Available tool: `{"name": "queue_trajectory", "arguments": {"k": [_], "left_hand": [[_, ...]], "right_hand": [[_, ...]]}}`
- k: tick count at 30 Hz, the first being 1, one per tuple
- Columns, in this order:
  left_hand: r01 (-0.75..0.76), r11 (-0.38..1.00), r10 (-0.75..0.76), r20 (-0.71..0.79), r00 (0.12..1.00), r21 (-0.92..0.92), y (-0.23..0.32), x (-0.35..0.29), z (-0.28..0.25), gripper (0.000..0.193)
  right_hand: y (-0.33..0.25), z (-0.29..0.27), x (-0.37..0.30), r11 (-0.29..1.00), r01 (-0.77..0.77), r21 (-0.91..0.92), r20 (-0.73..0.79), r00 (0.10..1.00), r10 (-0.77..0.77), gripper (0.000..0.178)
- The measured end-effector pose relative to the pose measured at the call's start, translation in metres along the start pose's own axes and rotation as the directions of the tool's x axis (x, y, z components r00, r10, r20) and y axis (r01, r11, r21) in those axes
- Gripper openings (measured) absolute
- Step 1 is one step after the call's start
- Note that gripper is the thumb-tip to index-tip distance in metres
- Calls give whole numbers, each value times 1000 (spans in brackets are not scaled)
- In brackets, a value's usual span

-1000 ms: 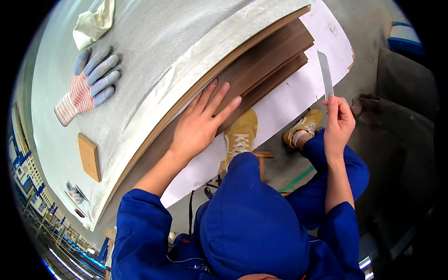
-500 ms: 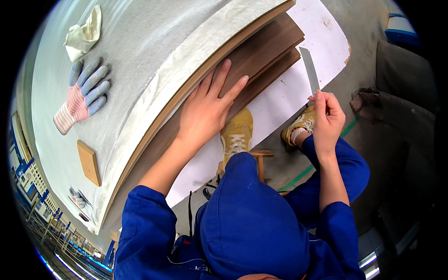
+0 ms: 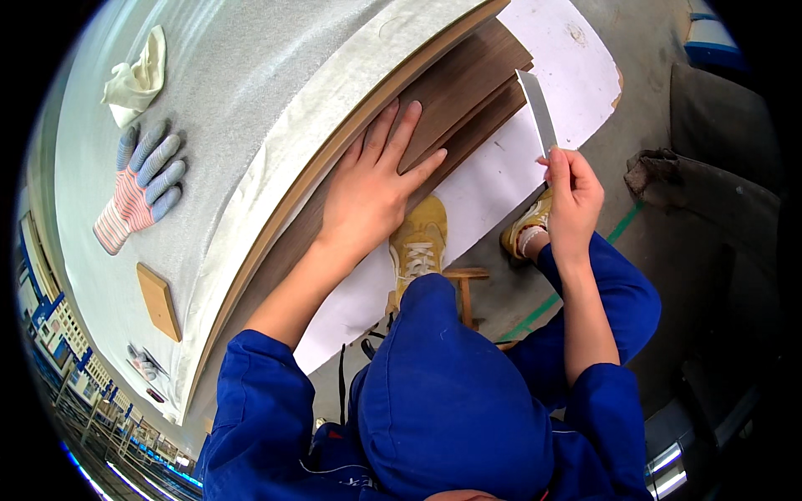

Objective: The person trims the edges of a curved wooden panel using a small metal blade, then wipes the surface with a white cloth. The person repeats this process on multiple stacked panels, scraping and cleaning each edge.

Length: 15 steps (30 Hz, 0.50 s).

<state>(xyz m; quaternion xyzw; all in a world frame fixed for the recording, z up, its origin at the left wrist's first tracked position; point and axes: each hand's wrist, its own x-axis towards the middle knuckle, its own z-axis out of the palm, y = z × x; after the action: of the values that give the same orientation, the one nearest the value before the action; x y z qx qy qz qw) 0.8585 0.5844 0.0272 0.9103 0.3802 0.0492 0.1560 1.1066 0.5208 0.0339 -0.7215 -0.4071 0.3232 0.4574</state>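
Observation:
My left hand [image 3: 363, 200] lies flat with its fingers spread on a dark brown wood-grain board [image 3: 455, 71]. The board lies beside the edge of a large pale-covered surface, with a stepped, grooved long side facing right. To the right, my right hand [image 3: 574, 199] is closed, its thumb and fingers pinching one end of a thin, flat grey strip [image 3: 539, 108]. The strip points away from me and has a pale, bright long edge. Its far end is close to the board's right-hand edge; whether it touches I cannot tell. The fingers hide its near end.
On the pale-covered worktop [image 3: 242, 108] lie a striped work glove [image 3: 142, 188], a crumpled white cloth [image 3: 138, 83] and a small wooden block [image 3: 159, 301]. A white panel [image 3: 568, 63] extends beneath the board. My yellow shoe [image 3: 420, 238] is beside it; dark grey covered shapes [image 3: 723, 125] stand at right.
My right hand has moved slightly left with the grey strip, which is tilted so its pale edge shows. The strip's tip is nearer the board. My left hand stays spread on the board.

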Motion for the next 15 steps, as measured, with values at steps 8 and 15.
{"name": "queue_trajectory", "arguments": {"k": [8,15], "left_hand": [[-45,953,5,-133,991,-300,-2,55,3,61],[-109,984,89,-144,986,-139,0,90,19,59]], "right_hand": [[24,16,62,971,-41,235,4,999,41,31],[5,-5,79,975,-67,212,24,998,63,31]]}}
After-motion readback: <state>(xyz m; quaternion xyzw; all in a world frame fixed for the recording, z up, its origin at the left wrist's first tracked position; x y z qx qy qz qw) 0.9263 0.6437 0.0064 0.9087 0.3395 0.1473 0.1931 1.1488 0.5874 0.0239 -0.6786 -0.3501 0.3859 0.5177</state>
